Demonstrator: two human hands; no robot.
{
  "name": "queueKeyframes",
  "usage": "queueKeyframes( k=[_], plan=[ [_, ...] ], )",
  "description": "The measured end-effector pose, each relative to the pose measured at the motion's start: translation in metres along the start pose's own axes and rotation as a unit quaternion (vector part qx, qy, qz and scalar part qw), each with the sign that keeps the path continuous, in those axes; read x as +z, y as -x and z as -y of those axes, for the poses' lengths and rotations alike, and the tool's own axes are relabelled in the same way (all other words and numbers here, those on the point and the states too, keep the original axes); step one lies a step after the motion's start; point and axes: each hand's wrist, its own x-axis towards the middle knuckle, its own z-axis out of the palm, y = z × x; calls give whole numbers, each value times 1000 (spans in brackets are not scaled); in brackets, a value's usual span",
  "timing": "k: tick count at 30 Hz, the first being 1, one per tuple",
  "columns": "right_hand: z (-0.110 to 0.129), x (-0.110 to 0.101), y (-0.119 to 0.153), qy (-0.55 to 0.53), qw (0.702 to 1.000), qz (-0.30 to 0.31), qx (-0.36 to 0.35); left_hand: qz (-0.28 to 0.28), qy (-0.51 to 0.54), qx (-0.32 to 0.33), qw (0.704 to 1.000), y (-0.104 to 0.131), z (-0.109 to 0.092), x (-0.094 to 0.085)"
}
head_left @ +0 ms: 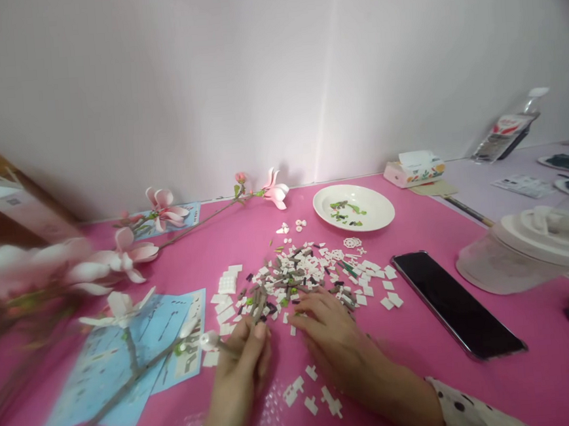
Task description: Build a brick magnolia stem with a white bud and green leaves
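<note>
My left hand point(244, 357) is closed, thumb and fingers pinching a brown toy-brick branch piece point(258, 303) at the near edge of the pile. A stem with a white bud point(209, 340) runs up against the back of this hand; I cannot tell whether it joins the held piece. My right hand point(325, 324) rests palm down over the near side of the loose brick pile point(299, 267), fingers bent and apart, its fingertips among the bricks. White, brown, green and black pieces make up the pile. Several white pieces point(331, 403) lie between my forearms.
Brick magnolia branches with pink flowers point(163, 209) spread on the left, above blue instruction sheets point(123, 363). A white plate point(383, 215) with green bits is at the back. On the right are a phone point(456, 304), a lidded tub point(495, 262), a tissue pack point(414, 170) and a bottle point(502, 133).
</note>
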Motion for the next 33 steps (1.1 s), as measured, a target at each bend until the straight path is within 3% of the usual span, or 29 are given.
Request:
queueKeyframes(
  k=[7,12,15,19,27,33],
  plan=[
    [2,-7,6,-106,992,-48,-38,51,-66,0,997,4,0,2],
    [4,-8,5,-177,980,-81,-50,66,-121,29,990,5,-4,4],
    [7,-10,3,-199,971,-102,-82,104,-132,45,985,6,-5,4],
    [9,-12,3,-202,965,-132,-107,151,-131,36,979,6,-2,3],
    [7,-9,2,-176,969,-138,-106,192,-96,12,977,9,-1,3],
    [10,-10,3,-165,972,-125,-111,172,-79,-13,982,8,-6,7]
  ],
)
